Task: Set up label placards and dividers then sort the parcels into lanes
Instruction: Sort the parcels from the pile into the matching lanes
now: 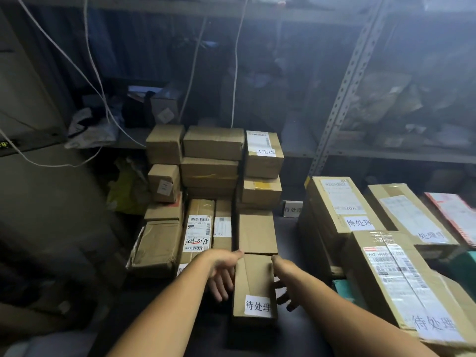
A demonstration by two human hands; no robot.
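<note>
Lower centre of the frame, we press the small box (253,282) between our left hand (221,275) and right hand (283,284), fingers straight down its sides rather than wrapped, so it may slip or nudge the stack (213,161) behind.

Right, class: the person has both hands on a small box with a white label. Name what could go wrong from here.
1. The small box is held only by the left hand and right hand against its sides, so it may slip when lifted.
2. The stack just behind is piled unevenly; a bump could topple it.
3. The placard is half hidden between piles, so the box might land in the wrong lane.
</note>
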